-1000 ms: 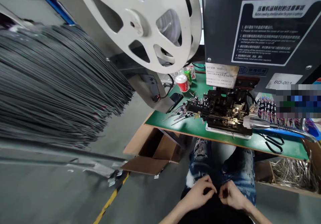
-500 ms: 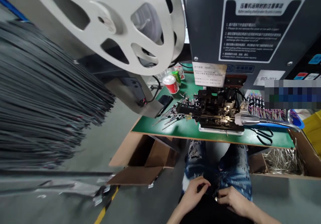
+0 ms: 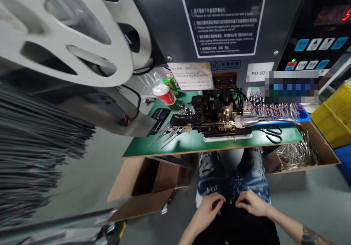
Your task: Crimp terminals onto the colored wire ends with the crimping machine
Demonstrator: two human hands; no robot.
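Note:
My left hand point(image 3: 210, 206) rests near my lap at the bottom of the view, its fingers curled and pressed together against the dark top. To its right, my right hand point(image 3: 252, 202) lies over the jeans point(image 3: 210, 172) with its fingers bent inward and the thumb side toward the left hand. The hands are apart. Whether anything small is between the fingers of either hand cannot be made out. Beyond them, a dark crimping machine point(image 3: 219, 119) stands on the green table point(image 3: 181, 146), with a metal flexible lamp neck point(image 3: 263, 120) beside it.
Black-handled scissors point(image 3: 274, 134), a blue tray of wires point(image 3: 304, 116) and a red cup point(image 3: 164, 94) are on the table. Open cardboard boxes point(image 3: 142, 205) stand below. A large reel point(image 3: 115, 47) and hanging grey wires point(image 3: 35, 146) fill the left; a yellow bin point(image 3: 333, 117) is at right.
The view has shifted right, showing more of the control panel and yellow bin. My right hand has moved slightly up and away from the shiny small item at the waist.

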